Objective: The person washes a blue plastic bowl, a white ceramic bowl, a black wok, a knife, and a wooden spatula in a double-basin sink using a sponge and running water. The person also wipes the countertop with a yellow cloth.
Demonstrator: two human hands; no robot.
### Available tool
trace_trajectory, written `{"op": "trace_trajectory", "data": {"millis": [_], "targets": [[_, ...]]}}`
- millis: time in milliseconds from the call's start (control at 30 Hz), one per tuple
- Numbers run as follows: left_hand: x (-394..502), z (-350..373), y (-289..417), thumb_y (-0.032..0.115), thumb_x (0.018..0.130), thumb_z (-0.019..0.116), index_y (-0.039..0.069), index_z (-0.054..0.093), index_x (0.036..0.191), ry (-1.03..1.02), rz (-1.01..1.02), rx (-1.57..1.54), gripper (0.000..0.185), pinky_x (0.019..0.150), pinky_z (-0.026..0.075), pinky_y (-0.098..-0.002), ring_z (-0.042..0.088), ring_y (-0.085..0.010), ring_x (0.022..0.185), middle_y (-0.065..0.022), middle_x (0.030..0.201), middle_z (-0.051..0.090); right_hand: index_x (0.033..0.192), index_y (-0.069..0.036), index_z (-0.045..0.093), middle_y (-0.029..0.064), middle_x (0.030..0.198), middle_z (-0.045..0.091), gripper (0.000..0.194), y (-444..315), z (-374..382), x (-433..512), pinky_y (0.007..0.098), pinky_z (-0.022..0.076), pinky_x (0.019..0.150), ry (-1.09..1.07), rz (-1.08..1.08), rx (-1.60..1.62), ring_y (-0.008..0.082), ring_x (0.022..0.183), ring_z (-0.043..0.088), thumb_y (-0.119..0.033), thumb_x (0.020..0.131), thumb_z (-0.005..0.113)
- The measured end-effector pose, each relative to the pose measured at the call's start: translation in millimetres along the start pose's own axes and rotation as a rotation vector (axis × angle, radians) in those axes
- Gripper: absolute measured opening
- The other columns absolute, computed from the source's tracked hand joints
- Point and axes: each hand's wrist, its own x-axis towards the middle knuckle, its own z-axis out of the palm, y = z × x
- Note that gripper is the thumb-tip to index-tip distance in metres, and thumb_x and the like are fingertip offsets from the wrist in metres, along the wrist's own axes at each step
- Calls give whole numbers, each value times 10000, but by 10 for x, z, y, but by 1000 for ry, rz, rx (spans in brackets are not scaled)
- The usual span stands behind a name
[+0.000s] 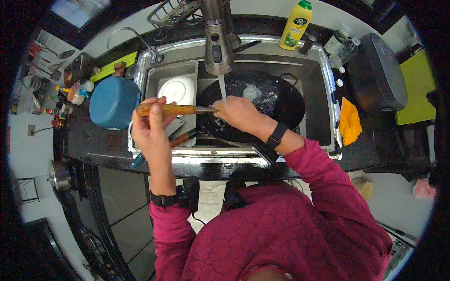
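Observation:
My left hand [154, 119] grips the wooden handle [172, 109] of a metal utensil, held level over the sink. At its metal neck, my right hand [240, 114] is closed around the utensil; the far end is hidden by the fingers. Water runs from the pull-down faucet [218, 52] onto the right hand. Below lies a black wok [288, 102] in the steel sink basin [318, 119], with a foamy patch [252, 92] inside it. The wok's wooden handle [181, 139] points toward the lower left. A white plate [174, 92] rests in the left basin.
A blue tub [114, 102] stands left of the sink. Behind it is a yellow cleaner bottle [296, 26]. On the right are an orange cloth [349, 122], plastic bottles [346, 51], a black container [378, 72] and a green board [416, 87]. A small curved tap [135, 33] rises at the back left.

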Motion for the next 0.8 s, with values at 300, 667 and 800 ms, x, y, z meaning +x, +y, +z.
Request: {"op": "trace_trajectory", "data": {"millis": [300, 667, 800], "targets": [[45, -712, 338, 222, 947, 498, -16, 496, 1070, 141, 40, -136, 268, 720, 588, -374, 637, -344, 924, -174, 1042, 588, 816, -74, 621, 116, 805, 655, 104, 636, 61, -113, 399, 532, 663, -113, 45, -266, 282, 747, 654, -96, 751, 543], [19, -1070, 245, 264, 937, 518, -9, 505, 1091, 244, -17, -72, 313, 700, 590, -363, 642, -325, 916, -162, 1047, 592, 695, -52, 611, 121, 712, 640, 86, 165, 165, -32, 409, 533, 572, -151, -114, -250, 306, 677, 654, -83, 741, 546], [-55, -1107, 177, 238, 943, 504, -6, 483, 1136, 175, -25, -160, 312, 765, 572, -395, 617, -360, 976, -172, 1090, 585, 868, -22, 575, 157, 737, 634, 125, 184, 155, -67, 416, 520, 567, -294, -49, -169, 333, 678, 643, -42, 748, 547]]}}
